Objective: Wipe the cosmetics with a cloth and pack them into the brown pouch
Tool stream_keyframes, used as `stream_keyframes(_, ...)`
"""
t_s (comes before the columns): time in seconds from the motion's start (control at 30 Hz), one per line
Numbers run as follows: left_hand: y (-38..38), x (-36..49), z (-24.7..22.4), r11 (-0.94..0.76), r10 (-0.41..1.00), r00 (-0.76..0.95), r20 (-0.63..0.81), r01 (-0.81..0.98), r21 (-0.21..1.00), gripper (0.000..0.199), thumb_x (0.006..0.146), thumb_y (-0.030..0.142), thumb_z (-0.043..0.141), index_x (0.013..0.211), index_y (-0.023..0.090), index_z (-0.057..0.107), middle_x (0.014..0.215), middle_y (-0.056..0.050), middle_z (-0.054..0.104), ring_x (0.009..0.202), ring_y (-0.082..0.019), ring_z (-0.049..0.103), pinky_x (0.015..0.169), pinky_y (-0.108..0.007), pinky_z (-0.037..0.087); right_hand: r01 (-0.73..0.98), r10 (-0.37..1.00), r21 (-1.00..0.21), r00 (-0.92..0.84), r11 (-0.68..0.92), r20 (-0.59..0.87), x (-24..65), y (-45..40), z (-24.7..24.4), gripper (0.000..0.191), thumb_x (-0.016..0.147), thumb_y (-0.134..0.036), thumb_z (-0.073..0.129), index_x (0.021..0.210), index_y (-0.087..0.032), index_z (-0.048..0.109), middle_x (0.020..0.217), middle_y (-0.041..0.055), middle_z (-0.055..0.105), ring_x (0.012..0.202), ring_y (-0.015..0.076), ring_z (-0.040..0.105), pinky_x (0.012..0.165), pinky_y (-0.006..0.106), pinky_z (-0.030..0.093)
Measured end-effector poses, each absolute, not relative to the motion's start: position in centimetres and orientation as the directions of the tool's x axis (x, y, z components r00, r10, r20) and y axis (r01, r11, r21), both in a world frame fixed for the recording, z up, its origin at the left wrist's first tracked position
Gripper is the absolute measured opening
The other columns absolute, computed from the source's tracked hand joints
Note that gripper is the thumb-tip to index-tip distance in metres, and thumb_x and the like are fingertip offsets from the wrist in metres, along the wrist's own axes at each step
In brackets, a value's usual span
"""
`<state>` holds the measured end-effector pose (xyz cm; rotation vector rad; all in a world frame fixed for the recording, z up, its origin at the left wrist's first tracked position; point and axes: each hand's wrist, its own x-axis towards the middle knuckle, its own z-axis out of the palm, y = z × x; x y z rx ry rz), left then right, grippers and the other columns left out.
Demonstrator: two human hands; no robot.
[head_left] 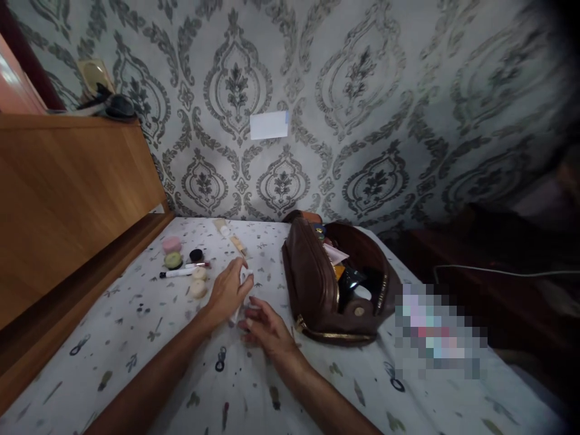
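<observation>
My left hand is closed around a small white item, mostly hidden by the palm and fingers, so I cannot tell its kind. Close beside it, my right hand is open, its fingers apart and slightly curled, with nothing seen in them. Left of the hands lie two cream-coloured sponges, a white brush with a black tip, and a small dark jar. Beyond the left hand are a beige tube and a pale tube with a white cap. A brown zip bag stands open to the right, cosmetics inside.
A green-topped jar and a pink jar sit at the left. The patterned cloth covers the surface. Wooden furniture borders the left side, and a patterned wall rises behind. A pixelated patch covers something right of the bag.
</observation>
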<state>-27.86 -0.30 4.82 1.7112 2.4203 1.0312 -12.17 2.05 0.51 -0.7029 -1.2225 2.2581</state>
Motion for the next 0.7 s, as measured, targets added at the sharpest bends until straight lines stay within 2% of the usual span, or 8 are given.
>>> stream_keyframes(0.13,-0.6,-27.3,4.5,0.157,0.837,-0.431,0.337,0.78,0.606,0.017,0.091,0.038,0.043,0.095,0.024,0.05,0.077,0.002,0.057,0.071,-0.018,0.056,0.073,-0.031,0.043,-0.215,0.587,-0.853,-0.8,-0.475,-0.125,-13.2,1.5,0.0,0.072,0.066,-0.047,0.082,0.127,-0.024,0.051,0.111,0.0067,0.062,0.092,0.0199,0.065,0.076,0.036,0.055)
stream_keyframes(0.33,-0.4,-28.2,4.5,0.128,0.861,-0.437,0.26,0.681,0.721,0.028,0.087,0.05,0.044,0.08,0.023,0.048,0.063,0.005,0.051,0.06,-0.018,0.053,0.063,-0.03,0.044,-0.277,0.583,-0.832,-0.81,-0.481,-0.067,-15.3,1.8,-1.0,0.072,0.063,-0.043,0.082,0.123,-0.023,0.049,0.095,0.0016,0.067,0.067,0.015,0.062,0.054,0.027,0.051)
stream_keyframes(0.5,-0.3,-29.8,4.8,0.203,0.854,-0.514,0.081,0.473,0.858,0.041,0.079,0.063,0.053,0.08,0.022,0.053,0.068,0.003,0.057,0.067,-0.02,0.058,0.062,-0.03,0.048,-0.294,0.527,-0.8,-0.849,-0.522,-0.032,-16.3,2.9,-1.4,0.069,0.062,-0.044,0.083,0.121,-0.02,0.058,0.082,0.0001,0.067,0.062,0.0127,0.058,0.053,0.025,0.049)
stream_keyframes(0.6,0.2,-31.3,5.0,0.289,0.829,-0.559,0.024,0.463,0.838,0.045,0.075,0.066,0.056,0.072,0.022,0.052,0.06,0.004,0.054,0.06,-0.019,0.054,0.056,-0.028,0.043,-0.304,0.558,-0.819,-0.83,-0.486,-0.024,-17.4,3.3,-1.1,0.05,0.064,-0.045,0.08,0.103,-0.017,0.068,0.075,-0.0009,0.063,0.059,0.0111,0.054,0.053,0.023,0.047)
stream_keyframes(0.67,0.9,-32.5,5.0,0.327,0.821,-0.569,0.048,0.537,0.778,0.047,0.076,0.068,0.052,0.063,0.023,0.045,0.053,0.004,0.047,0.052,-0.017,0.048,0.051,-0.028,0.038,-0.28,0.579,-0.858,-0.815,-0.431,-0.025,-18.1,3.6,-0.9,0.034,0.07,-0.039,0.075,0.094,-0.015,0.07,0.072,-0.0014,0.06,0.058,0.0097,0.054,0.055,0.023,0.047)
stream_keyframes(0.7,1.3,-33.0,5.0,0.342,0.824,-0.563,0.064,0.584,0.736,0.047,0.077,0.067,0.048,0.061,0.024,0.042,0.051,0.005,0.045,0.05,-0.016,0.045,0.05,-0.028,0.036,-0.251,0.586,-0.884,-0.81,-0.394,-0.031,-18.3,3.8,-0.9,0.029,0.073,-0.033,0.071,0.096,-0.015,0.07,0.073,-0.0016,0.059,0.056,0.0092,0.054,0.055,0.022,0.047)
